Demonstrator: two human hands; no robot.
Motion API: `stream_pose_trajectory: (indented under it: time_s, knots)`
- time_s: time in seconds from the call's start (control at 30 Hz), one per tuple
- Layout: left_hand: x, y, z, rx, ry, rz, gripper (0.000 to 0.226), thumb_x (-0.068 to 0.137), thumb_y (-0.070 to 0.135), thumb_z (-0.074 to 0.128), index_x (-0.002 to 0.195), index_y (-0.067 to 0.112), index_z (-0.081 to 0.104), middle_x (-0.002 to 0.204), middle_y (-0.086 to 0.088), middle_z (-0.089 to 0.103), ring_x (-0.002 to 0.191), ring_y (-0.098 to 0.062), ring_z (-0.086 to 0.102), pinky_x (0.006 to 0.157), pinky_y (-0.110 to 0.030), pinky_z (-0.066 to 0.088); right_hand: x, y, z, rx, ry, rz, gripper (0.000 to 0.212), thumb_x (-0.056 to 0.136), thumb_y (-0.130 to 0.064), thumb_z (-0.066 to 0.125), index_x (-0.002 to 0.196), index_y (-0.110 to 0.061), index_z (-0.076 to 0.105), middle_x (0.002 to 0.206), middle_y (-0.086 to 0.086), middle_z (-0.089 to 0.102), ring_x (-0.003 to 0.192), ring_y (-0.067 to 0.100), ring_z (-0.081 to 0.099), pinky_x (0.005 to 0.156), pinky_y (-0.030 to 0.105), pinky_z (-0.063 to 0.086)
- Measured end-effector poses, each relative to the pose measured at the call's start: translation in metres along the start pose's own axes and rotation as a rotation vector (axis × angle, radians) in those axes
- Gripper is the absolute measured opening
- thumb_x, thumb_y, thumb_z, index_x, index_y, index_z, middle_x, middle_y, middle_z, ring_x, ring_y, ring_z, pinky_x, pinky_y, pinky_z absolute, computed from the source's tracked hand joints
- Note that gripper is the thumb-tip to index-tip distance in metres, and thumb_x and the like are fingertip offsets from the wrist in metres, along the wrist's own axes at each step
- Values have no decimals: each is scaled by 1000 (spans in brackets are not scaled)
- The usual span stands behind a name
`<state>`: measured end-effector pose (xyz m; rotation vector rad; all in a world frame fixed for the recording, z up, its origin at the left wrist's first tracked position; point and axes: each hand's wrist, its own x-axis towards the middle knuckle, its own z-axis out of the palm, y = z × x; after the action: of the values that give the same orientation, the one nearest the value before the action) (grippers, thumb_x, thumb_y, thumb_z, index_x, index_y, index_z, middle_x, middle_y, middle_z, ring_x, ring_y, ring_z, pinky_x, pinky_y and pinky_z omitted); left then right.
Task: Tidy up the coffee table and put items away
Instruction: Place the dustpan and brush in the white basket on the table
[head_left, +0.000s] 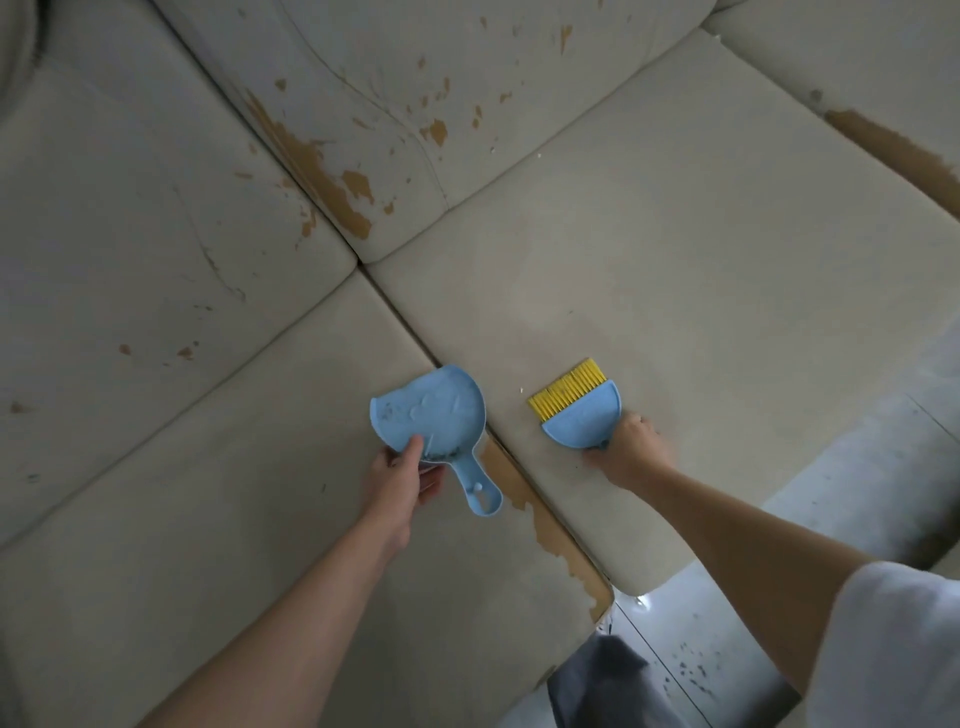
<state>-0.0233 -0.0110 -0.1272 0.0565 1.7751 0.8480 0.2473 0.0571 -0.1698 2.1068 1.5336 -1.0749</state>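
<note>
The small blue plastic dustpan (428, 413) already has dark dust in it. I think it could spill if the left hand (402, 480) tips it, since the fingers pinch only its back rim, not the handle. The little white crumb (520, 389) might get flicked away by the blue hand brush with yellow bristles (574, 405). The right hand (626, 449) is closed around the brush, pressing it on the worn beige sofa cushion (675, 270). Both arms reach straight out.

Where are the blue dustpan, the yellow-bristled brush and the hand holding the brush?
Blue dustpan (431, 410), head view, on its tray.
Yellow-bristled brush (582, 415), head view, on its blue back.
Right hand (631, 449), head view, on its back.
</note>
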Motion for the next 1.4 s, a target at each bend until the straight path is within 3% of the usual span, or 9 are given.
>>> stream_pose_trajectory:
  time_s: [0.17,0.23,0.37,0.53,0.63,0.83,1.07,1.23,1.4]
  knots:
    - [-3,-5,-11,80,-58,41,24,100,25,58,117,8,60,107,-12,72,92,-22,72,78,-35,59,-4,2,7,22,-58,-51,38,92,-42,58,113,-11,59,107,10,64,95,28,62,76,35,51]
    - [-11,-6,-14,101,-77,50,25,99,25,59,117,7,59,106,-13,73,91,-22,73,80,-36,60,-25,-5,0,131,-61,-49,27,95,-38,54,88,-11,58,85,8,62,75,24,59,65,30,44]
    - [-49,-1,-10,211,-173,99,31,97,33,62,116,9,60,108,-9,74,89,-20,76,86,-38,60,-93,-26,-21,483,1,-104,42,96,-31,58,60,-11,53,51,-1,53,44,15,45,46,22,37]
    - [-143,21,11,281,-329,227,33,97,30,63,115,3,57,100,-16,75,78,-24,77,70,-36,63,-210,-35,-50,509,94,-196,40,89,-33,65,61,-14,44,56,4,50,51,18,38,48,30,30]
    - [-199,31,17,276,-422,280,24,98,23,61,113,5,54,100,-18,74,78,-30,77,71,-39,63,-271,-27,-65,449,173,-149,45,86,-32,68,56,-17,38,51,-2,42,49,16,35,46,29,27]
    - [-300,31,10,249,-624,198,19,102,14,50,121,9,50,94,-18,75,76,-32,76,67,-36,63,-377,15,-92,373,245,-63,49,84,-42,68,53,-17,40,48,-3,44,46,16,38,44,28,28]
    - [-364,-16,38,300,-841,86,31,100,11,52,129,4,55,109,-22,73,93,-36,74,80,-42,60,-435,81,-77,300,430,67,47,88,-54,57,67,-13,58,60,1,62,58,24,61,56,35,50]
    - [-405,-62,60,370,-927,131,22,100,17,59,122,15,62,114,-14,74,99,-33,72,80,-41,60,-471,134,-51,220,580,46,48,96,-56,45,70,-16,50,66,5,66,59,28,53,55,35,43]
    - [-441,-119,81,390,-977,91,31,99,10,58,130,12,58,123,-12,70,108,-32,70,82,-43,59,-497,203,-18,243,641,9,42,103,-42,35,77,-17,56,68,6,67,61,30,60,56,39,50]
